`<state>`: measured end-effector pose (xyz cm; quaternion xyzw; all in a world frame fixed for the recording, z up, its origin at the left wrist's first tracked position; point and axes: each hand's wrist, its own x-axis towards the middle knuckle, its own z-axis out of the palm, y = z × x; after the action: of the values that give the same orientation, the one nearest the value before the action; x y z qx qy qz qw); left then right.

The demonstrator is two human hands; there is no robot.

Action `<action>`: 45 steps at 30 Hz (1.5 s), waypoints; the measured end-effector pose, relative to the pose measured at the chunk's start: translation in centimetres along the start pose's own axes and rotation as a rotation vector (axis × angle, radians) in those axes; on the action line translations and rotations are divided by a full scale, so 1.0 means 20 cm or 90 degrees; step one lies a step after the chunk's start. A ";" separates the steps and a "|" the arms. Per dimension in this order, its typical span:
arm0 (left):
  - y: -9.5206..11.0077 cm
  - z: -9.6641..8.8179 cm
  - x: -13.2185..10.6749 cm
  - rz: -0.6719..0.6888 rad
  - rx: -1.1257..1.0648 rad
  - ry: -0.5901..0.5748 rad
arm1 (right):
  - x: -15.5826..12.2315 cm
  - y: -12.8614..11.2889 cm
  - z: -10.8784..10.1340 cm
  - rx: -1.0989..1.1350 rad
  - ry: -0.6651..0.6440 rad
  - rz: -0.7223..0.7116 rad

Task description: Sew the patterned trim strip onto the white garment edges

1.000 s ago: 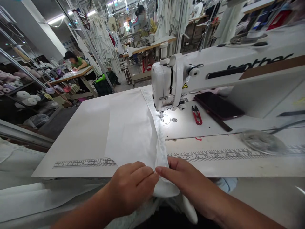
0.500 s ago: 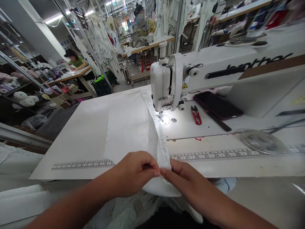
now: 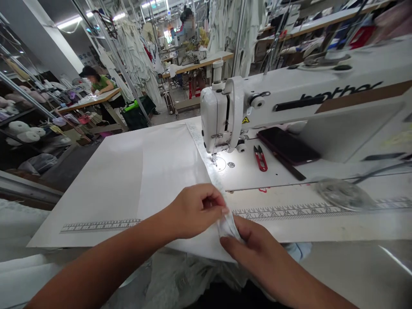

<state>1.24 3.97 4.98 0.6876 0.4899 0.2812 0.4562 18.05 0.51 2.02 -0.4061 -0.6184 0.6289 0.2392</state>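
White fabric (image 3: 174, 159) lies across the table, its folded, patterned edge running from under the needle of the sewing machine (image 3: 219, 120) toward me. My left hand (image 3: 199, 210) pinches that edge between thumb and fingertips, in front of the presser foot (image 3: 214, 159). Closer to me, my right hand (image 3: 251, 242) grips the same edge strip, thumb on top and fingers mostly hidden beneath it. The fabric's near part drapes over the table's front edge.
Right of the needle lie red-handled thread snips (image 3: 260, 159), a dark phone (image 3: 288, 146) and a flat dark strip (image 3: 289, 166). A clear disc (image 3: 344, 194) rests by the printed ruler (image 3: 280, 211). Two people work at machines farther back.
My left hand has moved forward along the edge toward the needle. My right hand stays near the table's front, and a gap now separates the two hands. The view has shifted slightly.
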 end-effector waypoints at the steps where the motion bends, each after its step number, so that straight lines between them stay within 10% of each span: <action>1: 0.00 0.01 0.03 0.124 0.063 0.021 | -0.01 0.01 0.00 -0.024 0.016 0.008; 4: -0.02 0.07 0.14 0.366 0.202 -0.039 | -0.02 0.05 -0.04 -0.198 0.102 -0.001; 12: -0.11 0.12 0.16 0.422 0.372 -0.023 | 0.07 0.15 -0.23 -0.508 0.503 -0.110; 19: -0.04 0.07 0.14 0.374 0.328 -0.053 | -0.14 0.25 -0.16 -0.199 0.406 -0.238; 29: 0.16 0.09 0.25 0.290 0.279 -0.376 | -0.26 0.41 -0.10 -0.339 0.448 -0.324; 37: 0.13 0.09 0.26 0.296 0.205 -0.380 | -0.30 0.37 -0.13 -0.128 0.314 -0.224; 45: 0.02 0.13 0.24 0.118 0.037 -0.298 | -0.15 0.22 -0.33 -0.539 0.225 -0.525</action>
<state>5.24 7.45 3.90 0.7888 0.3136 0.1410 0.5095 25.91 1.46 -0.95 -0.2914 -0.8716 0.1077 0.3793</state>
